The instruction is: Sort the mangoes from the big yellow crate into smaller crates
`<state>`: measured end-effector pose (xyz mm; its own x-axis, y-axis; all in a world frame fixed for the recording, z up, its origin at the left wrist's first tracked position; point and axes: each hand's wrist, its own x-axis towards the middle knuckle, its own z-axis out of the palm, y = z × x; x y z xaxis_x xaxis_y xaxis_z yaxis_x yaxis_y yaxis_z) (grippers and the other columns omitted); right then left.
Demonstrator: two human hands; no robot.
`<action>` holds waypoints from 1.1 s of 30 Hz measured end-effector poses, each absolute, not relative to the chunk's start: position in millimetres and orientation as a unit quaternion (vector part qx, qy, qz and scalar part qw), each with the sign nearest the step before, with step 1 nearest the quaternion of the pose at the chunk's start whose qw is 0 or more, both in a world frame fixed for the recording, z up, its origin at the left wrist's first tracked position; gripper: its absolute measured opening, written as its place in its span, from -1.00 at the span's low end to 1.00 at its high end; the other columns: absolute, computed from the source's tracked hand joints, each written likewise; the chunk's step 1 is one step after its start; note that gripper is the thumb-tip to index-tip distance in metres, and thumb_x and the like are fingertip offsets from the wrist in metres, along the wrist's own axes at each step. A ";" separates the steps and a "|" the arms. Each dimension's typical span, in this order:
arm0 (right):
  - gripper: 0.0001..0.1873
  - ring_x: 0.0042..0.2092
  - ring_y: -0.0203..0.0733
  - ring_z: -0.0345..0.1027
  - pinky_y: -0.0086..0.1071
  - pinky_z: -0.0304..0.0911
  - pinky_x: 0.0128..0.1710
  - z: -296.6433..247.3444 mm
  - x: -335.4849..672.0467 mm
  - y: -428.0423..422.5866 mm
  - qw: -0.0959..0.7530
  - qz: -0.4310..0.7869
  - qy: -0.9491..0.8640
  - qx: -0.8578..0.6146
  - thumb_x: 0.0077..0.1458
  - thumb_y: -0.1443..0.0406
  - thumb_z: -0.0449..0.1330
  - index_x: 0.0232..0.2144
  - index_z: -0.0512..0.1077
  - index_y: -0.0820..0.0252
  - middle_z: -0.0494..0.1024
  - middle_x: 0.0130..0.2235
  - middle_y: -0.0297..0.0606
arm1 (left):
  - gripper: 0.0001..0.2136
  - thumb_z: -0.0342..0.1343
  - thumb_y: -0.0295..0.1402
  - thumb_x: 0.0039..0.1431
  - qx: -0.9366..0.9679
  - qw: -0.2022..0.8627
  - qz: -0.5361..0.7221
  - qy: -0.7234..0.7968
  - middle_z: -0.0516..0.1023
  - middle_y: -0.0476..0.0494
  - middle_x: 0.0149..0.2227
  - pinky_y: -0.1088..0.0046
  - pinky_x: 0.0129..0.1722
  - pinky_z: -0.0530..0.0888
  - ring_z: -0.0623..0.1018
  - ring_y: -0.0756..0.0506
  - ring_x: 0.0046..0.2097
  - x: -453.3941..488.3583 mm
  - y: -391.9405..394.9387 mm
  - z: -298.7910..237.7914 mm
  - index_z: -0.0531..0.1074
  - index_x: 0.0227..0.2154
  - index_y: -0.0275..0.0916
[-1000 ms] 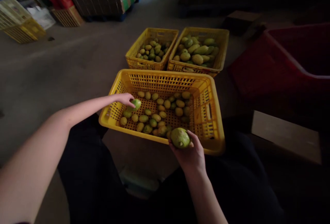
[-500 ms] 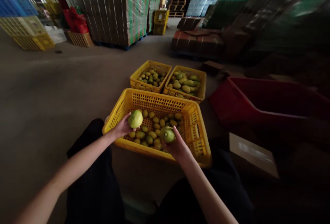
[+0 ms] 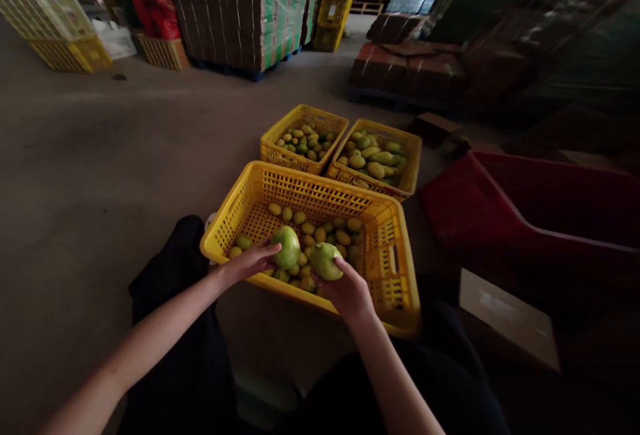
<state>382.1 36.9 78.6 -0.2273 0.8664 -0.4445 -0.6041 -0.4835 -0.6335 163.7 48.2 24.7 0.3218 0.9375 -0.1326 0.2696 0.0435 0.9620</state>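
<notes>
My left hand (image 3: 253, 261) is closed round a large green mango (image 3: 286, 248), its fingers on the fruit's left side. In my right hand (image 3: 350, 288) is another green mango (image 3: 325, 261), held from the right and below. The two mangoes are close together above a yellow plastic crate (image 3: 403, 248) with slotted walls. Several smaller yellow-green mangoes (image 3: 343, 237) lie spread on the crate's floor. My hands and the held fruit hide some of them.
Behind stand two yellow crates of mangoes, the left crate (image 3: 265, 151) and the right crate (image 3: 413, 165). A red tub (image 3: 460, 201) and a cardboard box (image 3: 507, 315) are to my right. Wrapped stacked cartons (image 3: 225, 15) stand further back.
My left hand has moved right, bringing its mango close to the other one and turning it. The right-hand mango has also turned. My view has shifted slightly.
</notes>
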 end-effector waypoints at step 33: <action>-0.26 -0.01 0.06 0.43 -0.08 0.33 0.02 47.5 379.9 29.8 0.451 0.366 -0.641 -0.502 -0.27 0.15 0.46 0.01 0.37 0.11 0.54 -0.03 -0.11 | -0.37 0.45 -0.32 -0.24 0.604 0.509 0.434 0.434 0.44 -0.19 0.01 0.35 -0.04 0.38 0.47 -0.17 -0.02 156.0 51.0 45.0 0.45 0.00 -0.13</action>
<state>379.9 29.8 47.5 -0.0892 0.9734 0.2110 0.3122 0.2285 -0.9221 156.0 51.0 45.0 0.2467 0.9656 0.0821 0.0830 -0.1055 0.9909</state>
